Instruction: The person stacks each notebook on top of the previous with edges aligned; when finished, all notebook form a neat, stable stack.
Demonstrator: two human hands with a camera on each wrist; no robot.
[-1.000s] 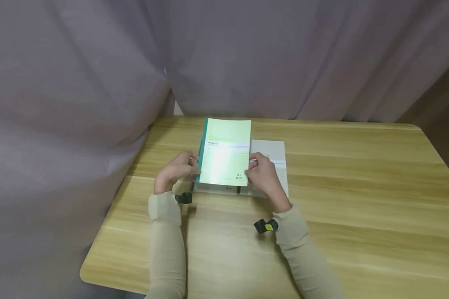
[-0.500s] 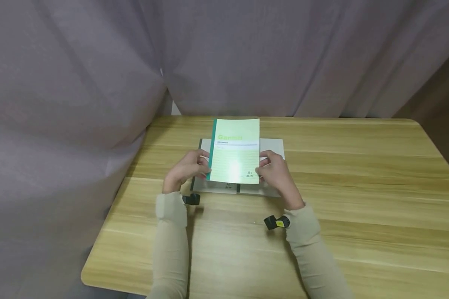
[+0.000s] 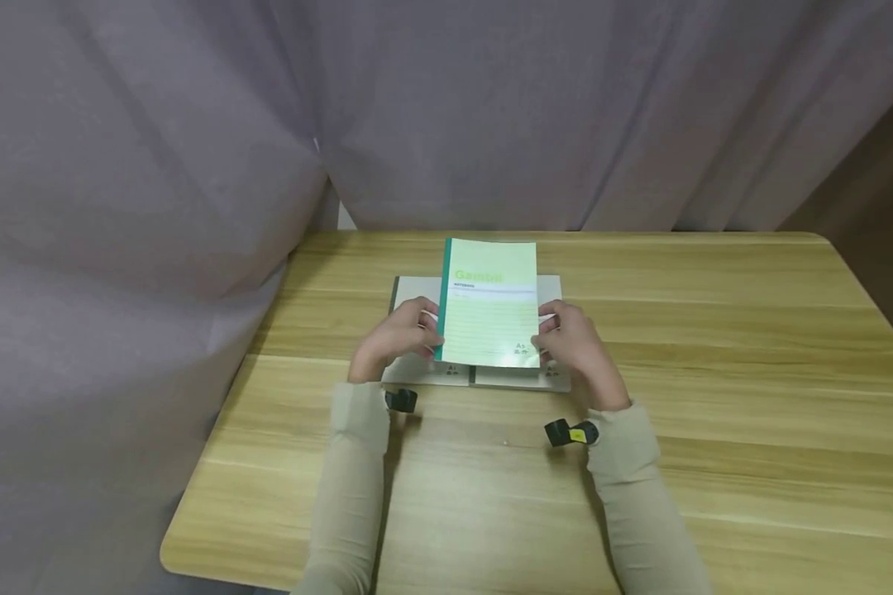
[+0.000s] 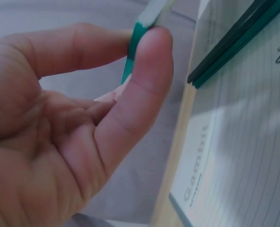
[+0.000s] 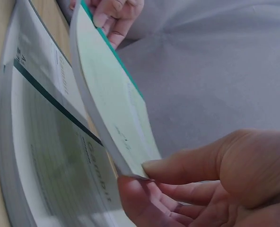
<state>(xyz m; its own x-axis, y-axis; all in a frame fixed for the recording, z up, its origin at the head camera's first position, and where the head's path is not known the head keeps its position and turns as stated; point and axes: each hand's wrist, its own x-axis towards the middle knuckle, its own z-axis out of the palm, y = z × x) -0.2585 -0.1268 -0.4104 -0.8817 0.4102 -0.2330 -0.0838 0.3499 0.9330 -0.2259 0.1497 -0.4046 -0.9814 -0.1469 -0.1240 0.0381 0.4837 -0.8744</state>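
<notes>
Left of centre in the head view, the left hand (image 3: pixel 398 336) pinches the teal spine (image 3: pixel 445 281) of the green notebook (image 3: pixel 491 310), which hangs mid-frame above 2 pale notebooks (image 3: pixel 419 288) lying side by side on the counter (image 3: pixel 714 347). Right of centre, the right hand (image 3: pixel 578 345) clamps the green notebook from the opposite side. Light, equal pressure from the 2 hands should limit bowing; a level, square hold would avoid scuffing those below.
</notes>
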